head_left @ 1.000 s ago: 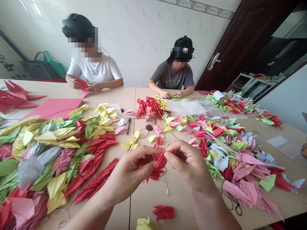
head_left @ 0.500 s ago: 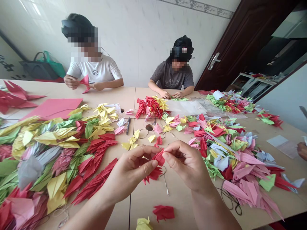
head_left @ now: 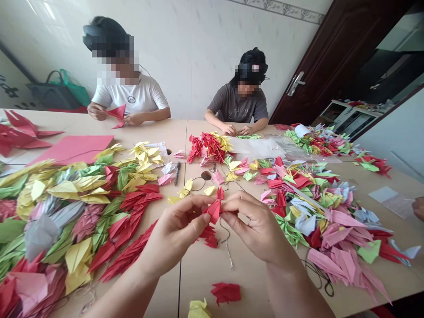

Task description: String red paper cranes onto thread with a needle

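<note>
Between my two hands, above the table, is a red folded paper piece, like an origami crane. My left hand pinches its left side between thumb and fingers. The fingertips of my right hand are pinched together at its right edge. Just beneath my hands lie several red folded papers, partly hidden by the fingers. A dark cord with a pale frayed end hangs or lies beside them. Nearer me on the table are another red folded paper and a yellow one.
Heaped folded papers in many colours cover the left and right sides. A black pen and a cable hole lie ahead. Across the table, two people handle paper. Another person's hand shows at the right edge.
The red folded paper has turned more upright and shifted slightly left, showing a wider face. My right fingers have moved back to its right edge.
</note>
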Action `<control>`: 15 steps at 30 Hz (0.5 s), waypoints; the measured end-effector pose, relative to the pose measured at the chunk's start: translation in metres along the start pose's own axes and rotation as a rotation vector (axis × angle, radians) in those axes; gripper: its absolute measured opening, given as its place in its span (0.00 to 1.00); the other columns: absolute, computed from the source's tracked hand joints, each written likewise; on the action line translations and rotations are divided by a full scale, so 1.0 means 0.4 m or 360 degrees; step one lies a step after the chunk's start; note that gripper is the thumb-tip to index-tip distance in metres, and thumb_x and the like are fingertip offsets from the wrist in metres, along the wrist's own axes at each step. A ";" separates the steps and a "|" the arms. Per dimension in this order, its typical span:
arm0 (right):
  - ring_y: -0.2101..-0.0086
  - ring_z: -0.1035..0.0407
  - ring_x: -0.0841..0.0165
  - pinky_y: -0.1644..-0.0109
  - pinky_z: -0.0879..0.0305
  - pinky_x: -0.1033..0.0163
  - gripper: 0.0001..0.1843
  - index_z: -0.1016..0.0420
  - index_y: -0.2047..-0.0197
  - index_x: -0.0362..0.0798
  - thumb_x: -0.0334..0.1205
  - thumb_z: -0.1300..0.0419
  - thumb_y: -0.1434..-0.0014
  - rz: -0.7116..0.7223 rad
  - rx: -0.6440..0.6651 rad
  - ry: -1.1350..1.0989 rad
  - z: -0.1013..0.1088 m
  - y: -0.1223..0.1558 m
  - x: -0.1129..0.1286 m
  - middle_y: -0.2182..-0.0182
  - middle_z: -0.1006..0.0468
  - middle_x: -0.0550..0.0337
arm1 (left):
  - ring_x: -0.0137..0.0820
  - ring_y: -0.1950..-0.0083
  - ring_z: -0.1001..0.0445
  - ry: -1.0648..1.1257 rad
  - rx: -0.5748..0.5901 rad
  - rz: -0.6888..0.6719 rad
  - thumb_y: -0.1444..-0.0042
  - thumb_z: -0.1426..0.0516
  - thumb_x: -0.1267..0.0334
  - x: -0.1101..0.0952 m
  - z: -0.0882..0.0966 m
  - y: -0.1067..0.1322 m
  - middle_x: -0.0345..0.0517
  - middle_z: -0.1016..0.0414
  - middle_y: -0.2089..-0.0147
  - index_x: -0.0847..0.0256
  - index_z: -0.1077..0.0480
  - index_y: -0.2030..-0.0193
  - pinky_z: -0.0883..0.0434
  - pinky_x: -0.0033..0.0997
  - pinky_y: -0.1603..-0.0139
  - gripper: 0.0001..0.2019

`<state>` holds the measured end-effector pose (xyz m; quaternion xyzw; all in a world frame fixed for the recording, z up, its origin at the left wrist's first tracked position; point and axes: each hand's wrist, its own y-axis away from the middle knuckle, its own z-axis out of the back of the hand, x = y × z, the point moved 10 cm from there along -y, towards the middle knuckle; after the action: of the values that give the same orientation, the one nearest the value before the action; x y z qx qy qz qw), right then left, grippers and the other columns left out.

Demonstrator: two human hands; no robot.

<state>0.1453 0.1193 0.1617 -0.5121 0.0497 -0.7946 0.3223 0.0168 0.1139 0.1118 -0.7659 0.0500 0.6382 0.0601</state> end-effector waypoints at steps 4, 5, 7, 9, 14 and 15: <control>0.66 0.32 0.70 0.62 0.36 0.64 0.05 0.27 0.63 0.50 0.33 0.42 0.35 0.0048 -0.0054 -0.0022 0.014 0.004 0.005 0.67 0.29 0.61 | 0.22 0.71 0.30 0.0079 0.0071 0.0043 0.39 0.40 0.64 0.010 -0.010 -0.002 0.39 0.24 0.69 0.56 0.24 0.54 0.31 0.17 0.71 0.07; 0.66 0.32 0.70 0.62 0.36 0.64 0.05 0.27 0.63 0.50 0.34 0.42 0.35 0.0048 -0.0072 -0.0031 0.017 0.004 0.005 0.67 0.29 0.61 | 0.22 0.70 0.29 0.0107 0.0100 0.0054 0.39 0.40 0.64 0.012 -0.014 -0.001 0.39 0.23 0.69 0.56 0.24 0.54 0.30 0.17 0.69 0.07; 0.66 0.33 0.70 0.62 0.36 0.65 0.05 0.26 0.63 0.51 0.34 0.41 0.35 0.0047 -0.0125 -0.0049 0.026 0.003 0.005 0.68 0.30 0.62 | 0.24 0.69 0.27 0.0154 0.0147 0.0053 0.39 0.41 0.65 0.010 -0.022 0.000 0.40 0.22 0.68 0.57 0.24 0.55 0.28 0.18 0.67 0.06; 0.66 0.33 0.71 0.63 0.36 0.65 0.04 0.26 0.62 0.51 0.34 0.41 0.35 0.0057 -0.0191 -0.0056 0.035 0.002 0.007 0.68 0.30 0.63 | 0.24 0.68 0.26 0.0165 0.0169 0.0026 0.39 0.40 0.66 0.003 -0.027 0.000 0.40 0.23 0.67 0.58 0.24 0.56 0.28 0.18 0.67 0.06; 0.67 0.33 0.72 0.63 0.36 0.66 0.05 0.25 0.62 0.51 0.33 0.42 0.35 0.0087 -0.0256 -0.0049 0.039 0.000 0.008 0.68 0.31 0.63 | 0.22 0.69 0.29 0.0108 0.0178 -0.0044 0.39 0.40 0.64 -0.011 -0.031 -0.002 0.39 0.26 0.68 0.58 0.23 0.57 0.29 0.17 0.68 0.05; 0.66 0.33 0.72 0.63 0.36 0.66 0.05 0.25 0.62 0.51 0.33 0.41 0.35 0.0084 -0.0260 -0.0051 0.039 0.001 0.006 0.68 0.31 0.63 | 0.22 0.68 0.30 0.0101 0.0183 -0.0048 0.39 0.39 0.64 -0.012 -0.032 -0.002 0.39 0.26 0.67 0.58 0.23 0.57 0.29 0.17 0.68 0.05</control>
<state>0.1580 0.1216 0.1709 -0.5479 0.1227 -0.7708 0.3011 0.0283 0.1127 0.1187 -0.7817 0.0769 0.6086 0.1120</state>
